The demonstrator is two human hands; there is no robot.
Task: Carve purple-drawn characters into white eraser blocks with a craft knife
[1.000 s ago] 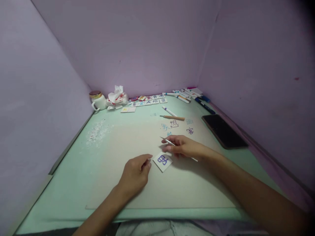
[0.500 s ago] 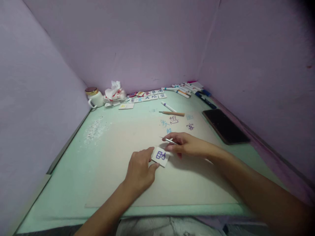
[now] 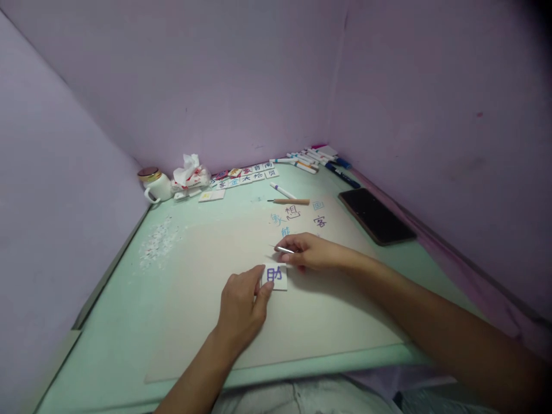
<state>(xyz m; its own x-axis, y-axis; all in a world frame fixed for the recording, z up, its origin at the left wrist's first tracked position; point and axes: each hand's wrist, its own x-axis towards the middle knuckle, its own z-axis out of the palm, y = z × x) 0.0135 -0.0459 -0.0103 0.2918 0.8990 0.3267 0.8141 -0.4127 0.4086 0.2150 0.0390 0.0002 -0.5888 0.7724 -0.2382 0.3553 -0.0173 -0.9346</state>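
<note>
A: Status on the white square tile with a purple character (image 3: pixel 280 282)?
B: On the large beige board (image 3: pixel 194 276), near its middle; left hand (image 3: pixel 239 299) grips it at the left side, thumb over the near edge; right hand (image 3: pixel 313 252) grips a slim silver pointed tool (image 3: pixel 284 250) pen-style, above the board, tip just beyond the tile, no contact visible.
A: How far along?
B: Character inked on; strokes look whole; can't tell if any cutting is done, so I'd call this one partway; two rows of small lettered tiles (image 3: pixel 246 179) sit past the board's far edge, likely done; a pale tile pair with a faint yellow mark (image 3: pixel 212 196) there looks largely unworked.
A: Debris?
B: White crumbs (image 3: pixel 158 240) left of the board; wooden-handled tool (image 3: pixel 293 202) by its far edge, unheld.
</note>
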